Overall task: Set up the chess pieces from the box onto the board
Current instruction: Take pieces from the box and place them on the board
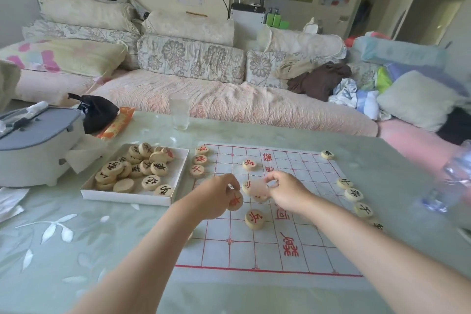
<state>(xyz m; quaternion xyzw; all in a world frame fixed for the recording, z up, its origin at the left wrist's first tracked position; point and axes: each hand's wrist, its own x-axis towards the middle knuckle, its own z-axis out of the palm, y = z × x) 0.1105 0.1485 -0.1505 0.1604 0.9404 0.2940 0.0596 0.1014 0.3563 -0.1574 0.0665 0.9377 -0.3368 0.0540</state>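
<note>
Over the middle of the board [265, 255], the left hand [216, 199] curls its fingers round a red-marked piece [235, 201], whose lettered face is turned up toward the camera. Just to its three o'clock, the right hand [288, 192] pinches the edge of a blurred piece [258, 191] between thumb and forefinger; the blur hides its marking. A red soldier piece [254, 219] lies flat on the grid at six o'clock from both hands, a second one [249, 164] lies at twelve o'clock, and a third disc [246, 186] shows only partly between the two hands.

The board is a white sheet with a red grid. Along its nine o'clock edge sits a column of three red pieces [199, 160], touching or nearly so. Along its three o'clock edge a looser row of black-marked pieces [353, 194] runs down, with one more at the far corner [327, 154].

Just beside the board at nine o'clock stands the shallow white box [127, 199], holding a heap of pieces [142, 168], most of them piled toward its far end.

All this rests on a pale green table [76, 237] with a leaf pattern. At twelve o'clock stands a clear glass [179, 112]; at ten o'clock are a black bag [98, 112], an orange packet [117, 122] and a white-and-grey appliance [38, 145]. A blurred plastic bottle [453, 178] sits at three o'clock.
</note>
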